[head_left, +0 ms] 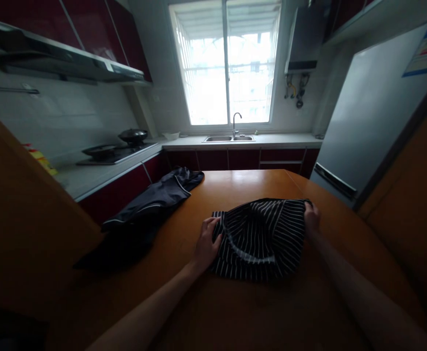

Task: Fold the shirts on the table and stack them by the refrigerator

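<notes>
A black garment with thin white stripes (257,270) lies bunched on the wooden table in front of me. A pale, gathered band curves across its middle. At its left edge, my left hand (206,246) has fingers and thumb closed on the cloth. My right hand (311,218) pinches the upper right corner, which is lifted slightly; its fingertips are partly hidden by the fabric. Exactly what kind of garment it is cannot be made out from the folds.
Dark clothes with white piping (155,195) lie in a heap along the left side of the table (235,180). Beyond stand a counter with a sink (219,139), a stove with pans (133,135) and, at right, a fridge (367,97).
</notes>
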Demonstrator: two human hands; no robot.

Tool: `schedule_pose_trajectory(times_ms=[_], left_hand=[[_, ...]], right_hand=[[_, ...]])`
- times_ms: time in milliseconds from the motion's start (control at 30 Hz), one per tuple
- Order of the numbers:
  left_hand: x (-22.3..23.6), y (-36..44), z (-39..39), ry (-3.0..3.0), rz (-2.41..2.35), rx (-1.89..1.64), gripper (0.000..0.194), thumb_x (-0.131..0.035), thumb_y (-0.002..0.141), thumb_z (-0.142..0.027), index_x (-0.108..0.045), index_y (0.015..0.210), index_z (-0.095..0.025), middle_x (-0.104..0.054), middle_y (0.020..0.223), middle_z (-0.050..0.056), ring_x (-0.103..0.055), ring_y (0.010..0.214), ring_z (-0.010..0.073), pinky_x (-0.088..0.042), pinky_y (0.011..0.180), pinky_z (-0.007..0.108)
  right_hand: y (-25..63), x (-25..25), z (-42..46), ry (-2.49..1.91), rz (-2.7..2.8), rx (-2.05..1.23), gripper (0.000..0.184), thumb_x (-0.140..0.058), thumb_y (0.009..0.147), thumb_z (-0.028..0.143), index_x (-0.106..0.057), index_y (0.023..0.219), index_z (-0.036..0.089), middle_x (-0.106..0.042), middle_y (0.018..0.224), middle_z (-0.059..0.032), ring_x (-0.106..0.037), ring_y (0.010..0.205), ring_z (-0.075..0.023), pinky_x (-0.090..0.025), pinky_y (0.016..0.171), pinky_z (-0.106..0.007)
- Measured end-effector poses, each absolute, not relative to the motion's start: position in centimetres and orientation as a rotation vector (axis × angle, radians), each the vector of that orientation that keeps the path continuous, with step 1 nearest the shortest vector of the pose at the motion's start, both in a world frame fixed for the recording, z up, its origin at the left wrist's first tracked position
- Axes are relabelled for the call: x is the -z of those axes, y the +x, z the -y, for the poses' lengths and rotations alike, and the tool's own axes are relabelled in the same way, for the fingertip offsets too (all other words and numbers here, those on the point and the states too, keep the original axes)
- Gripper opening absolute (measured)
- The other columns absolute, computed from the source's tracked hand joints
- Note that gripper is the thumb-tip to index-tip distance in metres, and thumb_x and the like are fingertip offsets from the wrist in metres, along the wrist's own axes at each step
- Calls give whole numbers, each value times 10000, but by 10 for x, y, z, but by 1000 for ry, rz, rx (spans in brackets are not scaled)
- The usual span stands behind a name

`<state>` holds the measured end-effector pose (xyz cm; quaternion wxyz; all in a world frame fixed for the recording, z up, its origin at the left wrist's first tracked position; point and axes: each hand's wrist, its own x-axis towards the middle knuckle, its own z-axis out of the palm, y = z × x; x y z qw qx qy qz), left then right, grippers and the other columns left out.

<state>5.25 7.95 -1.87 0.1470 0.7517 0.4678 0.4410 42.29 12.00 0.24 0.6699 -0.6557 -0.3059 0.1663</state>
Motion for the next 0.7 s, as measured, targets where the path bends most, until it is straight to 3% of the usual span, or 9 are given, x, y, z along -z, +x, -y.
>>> schedule_pose_trajectory(times_ms=[167,367,467,567,700], left_hand=[[15,52,-84,2180,-1351,-1221,551,-604,846,-169,-509,1385,-230,-532,1316,83,-528,1265,241,-410,1129,441],[16,45,-93,2253,-1241,-1097,235,-564,837,-151,-730,993,-207,-695,1058,67,-665,1023,227,-522,986,410],[14,45,-92,2256,-1248,-1090,208,-565,866,-187,-742,975,-197,-707,1043,78,-674,1004,230,-526,975,410],[10,48,-87,2329,-1072,-953,259,-610,898,-277,-728,1117,-203,-682,1170,97,-652,1091,234,-507,1014,411],[2,50,-78,2509,-792,-626,614,-810,764,-395,-628,1339,-283,-556,1419,103,-532,1293,286,-411,1115,468]], right_hand=[[466,25,-118,-1664,513,-244,321,-437,803,342,-672,845,127,-699,843,-157,-629,857,-290,-494,776,-362],[485,24,-99,-1789,414,-79,504,-380,810,202,-537,1249,10,-580,1239,-283,-555,1151,-343,-431,972,-432],[473,16,-74,-1806,686,143,488,-415,836,234,-525,1278,61,-513,1334,-254,-459,1265,-343,-339,1071,-461],[429,8,-44,-1694,1254,289,386,-437,905,346,-596,1199,155,-532,1333,-187,-445,1276,-324,-302,1100,-469],[357,5,-19,-1638,1836,99,472,-602,876,397,-573,1318,234,-562,1357,-120,-474,1257,-299,-352,1051,-418]])
